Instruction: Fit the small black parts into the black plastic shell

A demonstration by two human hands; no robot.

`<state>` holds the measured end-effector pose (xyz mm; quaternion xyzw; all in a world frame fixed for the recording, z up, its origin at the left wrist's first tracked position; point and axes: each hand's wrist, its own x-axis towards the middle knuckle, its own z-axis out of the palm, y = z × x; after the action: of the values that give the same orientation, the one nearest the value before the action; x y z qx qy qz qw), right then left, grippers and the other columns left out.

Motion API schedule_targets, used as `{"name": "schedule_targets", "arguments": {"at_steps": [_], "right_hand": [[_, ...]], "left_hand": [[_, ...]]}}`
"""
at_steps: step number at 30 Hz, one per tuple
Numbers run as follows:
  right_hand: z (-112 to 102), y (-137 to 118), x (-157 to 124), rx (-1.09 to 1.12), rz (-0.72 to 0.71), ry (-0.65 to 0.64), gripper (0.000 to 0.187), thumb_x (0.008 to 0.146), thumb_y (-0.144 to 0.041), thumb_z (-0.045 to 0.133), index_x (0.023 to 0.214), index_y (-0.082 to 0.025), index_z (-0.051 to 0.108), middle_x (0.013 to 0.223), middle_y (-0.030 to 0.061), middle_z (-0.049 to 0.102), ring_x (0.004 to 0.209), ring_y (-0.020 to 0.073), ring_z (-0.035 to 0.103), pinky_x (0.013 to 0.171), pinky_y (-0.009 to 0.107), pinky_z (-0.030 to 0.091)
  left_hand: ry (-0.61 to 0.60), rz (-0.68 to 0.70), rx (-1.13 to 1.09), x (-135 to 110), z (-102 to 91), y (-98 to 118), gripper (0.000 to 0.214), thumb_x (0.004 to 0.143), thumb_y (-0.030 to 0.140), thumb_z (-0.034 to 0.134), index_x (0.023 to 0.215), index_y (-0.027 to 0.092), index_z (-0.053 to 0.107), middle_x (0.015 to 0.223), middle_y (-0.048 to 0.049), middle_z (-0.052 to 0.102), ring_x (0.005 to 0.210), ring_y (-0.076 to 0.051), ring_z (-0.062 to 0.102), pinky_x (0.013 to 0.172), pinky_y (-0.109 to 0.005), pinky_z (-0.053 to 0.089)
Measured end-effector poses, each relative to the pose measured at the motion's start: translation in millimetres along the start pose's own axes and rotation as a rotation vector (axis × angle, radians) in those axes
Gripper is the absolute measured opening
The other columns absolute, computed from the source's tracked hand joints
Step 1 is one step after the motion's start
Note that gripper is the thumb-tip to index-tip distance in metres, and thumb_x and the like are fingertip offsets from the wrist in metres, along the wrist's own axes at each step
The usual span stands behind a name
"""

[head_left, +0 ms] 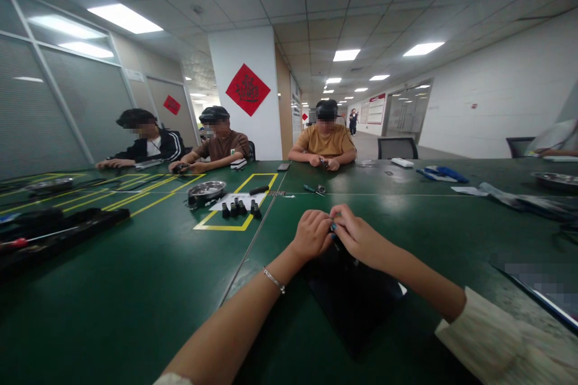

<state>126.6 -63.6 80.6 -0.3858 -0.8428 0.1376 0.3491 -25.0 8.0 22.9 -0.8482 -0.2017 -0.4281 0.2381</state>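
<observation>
My left hand (312, 233) and my right hand (361, 239) meet over the table, fingers closed and fingertips pinched together. Between them shows a small dark piece with a bit of blue (333, 227); most of it is covered by the fingers, so its kind is unclear. Just below the hands, small black items lie in shadow, too dark to name. Under both wrists is a flat black sheet (356, 313) on the green table (149, 319).
Ahead are several black cylindrical parts (241, 208) on white paper, a metal bowl (206, 191) and green-handled pliers (313, 190). A black tray with tools (58, 243) is at left. Blue gloves (442, 174) lie at right. Several people sit around the table.
</observation>
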Motion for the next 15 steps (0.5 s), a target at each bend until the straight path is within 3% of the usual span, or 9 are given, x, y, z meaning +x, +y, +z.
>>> {"name": "schedule_targets", "arguments": {"at_steps": [4,8,12,15], "right_hand": [[2,0,-2,-0.065,-0.026,-0.019,0.021,0.082,-0.011,0.031,0.102,-0.016,0.033,0.082,0.0039,0.054,0.074,0.0144,0.053,0.068,0.025,0.035],[-3,-2,-2,-0.163,-0.012,-0.019,0.022,0.084,-0.016,0.032,0.105,-0.018,0.037,0.079,0.0020,0.053,0.069,0.0131,0.050,0.065,0.024,0.035],[-7,-4,-4,-0.295,0.072,0.014,0.023,0.084,-0.029,0.038,0.103,-0.018,0.044,0.090,0.0059,0.054,0.079,0.0154,0.051,0.071,0.026,0.035],[-5,-2,-8,-0.353,0.143,-0.097,0.035,0.079,-0.041,0.047,0.106,-0.018,0.046,0.097,0.0082,0.055,0.085,0.0189,0.053,0.075,0.029,0.036]], "left_hand": [[0.062,0.015,0.041,2,-1.7,4,0.033,0.085,0.031,0.024,0.081,0.014,0.052,0.077,-0.0087,0.053,0.078,-0.019,0.046,0.073,-0.035,0.034],[0.035,-0.033,0.046,2,-4.8,6,0.029,0.083,0.029,0.028,0.077,0.016,0.053,0.076,-0.0070,0.054,0.076,-0.018,0.046,0.076,-0.036,0.030],[0.047,-0.202,0.007,2,-6.4,4,0.028,0.084,0.028,0.027,0.078,0.017,0.052,0.078,-0.0055,0.054,0.076,-0.016,0.046,0.077,-0.035,0.029],[0.099,-0.401,0.016,1,-5.7,-4,0.027,0.086,0.027,0.026,0.075,0.017,0.049,0.075,-0.0045,0.052,0.074,-0.015,0.046,0.074,-0.032,0.030]]}}
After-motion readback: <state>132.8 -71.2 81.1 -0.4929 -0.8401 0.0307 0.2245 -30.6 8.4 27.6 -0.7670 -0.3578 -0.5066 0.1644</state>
